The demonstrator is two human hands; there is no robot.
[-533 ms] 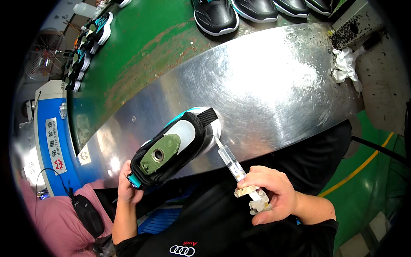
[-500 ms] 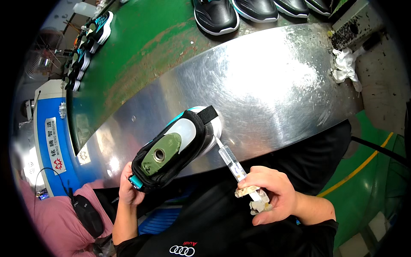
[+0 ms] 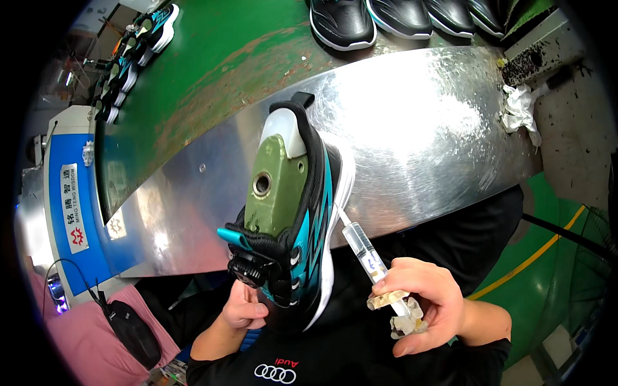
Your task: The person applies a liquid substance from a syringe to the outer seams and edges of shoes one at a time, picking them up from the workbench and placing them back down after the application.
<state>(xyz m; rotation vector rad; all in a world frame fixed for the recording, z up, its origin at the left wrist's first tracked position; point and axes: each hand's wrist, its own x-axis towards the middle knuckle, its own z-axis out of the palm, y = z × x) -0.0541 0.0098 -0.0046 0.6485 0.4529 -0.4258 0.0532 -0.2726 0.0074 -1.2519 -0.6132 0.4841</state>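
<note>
A black and turquoise sports shoe (image 3: 313, 212) with a white sole hangs tilted above the metal plate, its heel pointing away from me. Inside it sits a green shoe last (image 3: 278, 183) with a pale heel part and a round hole. My left hand (image 3: 244, 307) grips the shoe from below at its front, partly hidden behind it. In my right hand (image 3: 430, 299) is a clear syringe (image 3: 365, 249), its fingers closed around the barrel end and plunger. Crusted, pale material clings to the syringe's flange and plunger. Its thin tip meets the sole's edge at the shoe's side.
The curved metal plate (image 3: 412, 148) borders a green worktop (image 3: 212, 58). Several black shoes (image 3: 343, 22) stand at its far edge, with more shoes (image 3: 154, 32) at the far left. Crumpled white paper (image 3: 520, 109) lies right. A person in pink (image 3: 116, 334) is at lower left.
My left hand has turned the shoe and tipped it up, so its side and lacing now show. My right hand has moved slightly right and nearer with the syringe, keeping its tip by the sole.
</note>
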